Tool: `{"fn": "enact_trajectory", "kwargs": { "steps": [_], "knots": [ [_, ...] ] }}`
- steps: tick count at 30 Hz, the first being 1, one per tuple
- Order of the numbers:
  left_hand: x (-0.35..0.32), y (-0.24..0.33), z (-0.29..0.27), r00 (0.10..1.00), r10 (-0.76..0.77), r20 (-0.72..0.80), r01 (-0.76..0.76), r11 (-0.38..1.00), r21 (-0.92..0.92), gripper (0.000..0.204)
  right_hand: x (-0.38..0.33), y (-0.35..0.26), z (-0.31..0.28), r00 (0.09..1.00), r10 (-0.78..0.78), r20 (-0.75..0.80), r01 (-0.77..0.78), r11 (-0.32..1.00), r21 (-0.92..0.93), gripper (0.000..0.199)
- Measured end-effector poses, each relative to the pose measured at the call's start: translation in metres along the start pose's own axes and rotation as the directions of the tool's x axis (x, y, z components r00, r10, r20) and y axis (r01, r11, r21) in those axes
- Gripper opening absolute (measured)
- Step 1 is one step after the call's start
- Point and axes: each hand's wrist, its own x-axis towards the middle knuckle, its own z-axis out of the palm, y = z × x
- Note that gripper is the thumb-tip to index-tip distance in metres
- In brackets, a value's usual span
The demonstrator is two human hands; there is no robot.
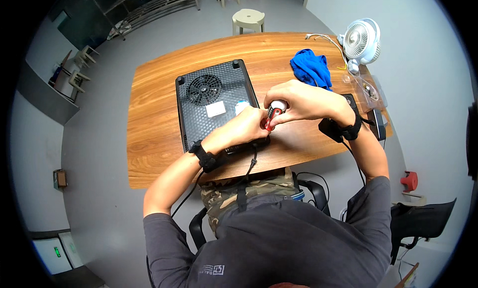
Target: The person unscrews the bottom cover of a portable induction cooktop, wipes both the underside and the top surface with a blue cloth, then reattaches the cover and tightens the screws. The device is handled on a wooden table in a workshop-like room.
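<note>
A black appliance (231, 88), apparently an induction cooker, lies underside up on the wooden table, showing a round vent grille, corner feet and a pale label. My right hand (303, 106) is closed around a small red-and-black hand tool (273, 116) with a round white end. It holds the tool steeply tilted beside the appliance's right edge. My left hand (246, 124) rests over the near right part of the appliance, fingers pinched together at the tool's lower red end. Whatever sits between those fingertips is hidden. A black cord (254, 161) runs off the appliance's near side.
A crumpled blue cloth (311, 69) lies on the wooden table (154, 123) beyond my right hand. A white fan (359, 41) with cables stands at the far right corner. Small black devices (377, 124) sit along the right edge. A stool (248, 20) stands past the far edge.
</note>
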Motion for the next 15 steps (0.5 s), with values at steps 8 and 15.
{"fn": "enact_trajectory", "kwargs": {
  "steps": [8,15],
  "knots": [
    [0.000,-0.012,0.014,1.000,0.006,-0.004,-0.005,0.997,0.071,0.017,-0.001,0.004,0.009,0.999,-0.049,0.014,0.050,0.999,-0.022,0.037],
    [-0.003,-0.014,0.016,0.999,0.031,-0.032,-0.028,0.996,0.083,0.018,0.002,0.006,0.012,0.996,-0.086,0.040,0.086,0.996,-0.002,0.036]
  ]
}}
